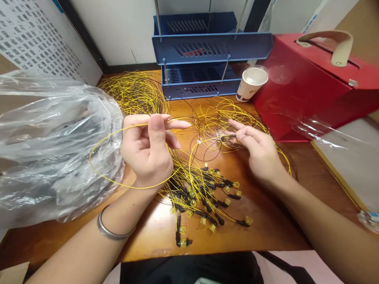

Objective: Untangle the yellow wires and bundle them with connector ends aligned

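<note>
Tabletop [268, 226]; wire [141, 188] between left fingers [180, 124].

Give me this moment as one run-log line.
left hand: pinching yellow wire | right hand: holding black piece | table: yellow-capped leads between forearms | rear: wire bundle, blue rack, cup

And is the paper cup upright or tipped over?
Upright: the paper cup stands on its base on the table, its rim facing up.

Around the table's [268, 222] middle: plastic bag [66, 139] at nine o'clock, wire heap [134, 94] at eleven, rack [211, 57] at twelve, box [294, 87] at two, cup [249, 87] between rack and box. Wire ends [206, 205] lie at six.
</note>
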Action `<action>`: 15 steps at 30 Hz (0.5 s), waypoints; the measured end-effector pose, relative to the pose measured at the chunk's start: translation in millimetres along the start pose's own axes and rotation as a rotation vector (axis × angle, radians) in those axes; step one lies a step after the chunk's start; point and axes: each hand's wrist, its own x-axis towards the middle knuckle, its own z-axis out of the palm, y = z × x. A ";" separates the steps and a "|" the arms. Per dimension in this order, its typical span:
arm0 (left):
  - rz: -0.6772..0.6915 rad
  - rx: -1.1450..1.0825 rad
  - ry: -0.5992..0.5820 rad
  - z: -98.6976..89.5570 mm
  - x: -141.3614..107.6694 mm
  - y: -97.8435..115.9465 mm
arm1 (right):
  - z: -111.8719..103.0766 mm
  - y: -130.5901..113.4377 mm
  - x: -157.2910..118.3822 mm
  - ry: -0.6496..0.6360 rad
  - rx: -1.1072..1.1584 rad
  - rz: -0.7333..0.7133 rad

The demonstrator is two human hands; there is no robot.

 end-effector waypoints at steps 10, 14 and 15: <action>0.258 -0.092 0.040 -1.4 19.6 2.8 | -0.3 -8.8 -9.7 -0.110 0.390 -0.121; 0.399 0.022 0.072 -3.2 58.4 0.8 | -1.4 -12.3 -10.2 -0.069 0.507 -0.110; 0.395 0.120 0.056 -4.0 73.8 0.4 | -1.2 -12.5 -10.4 -0.045 0.525 -0.104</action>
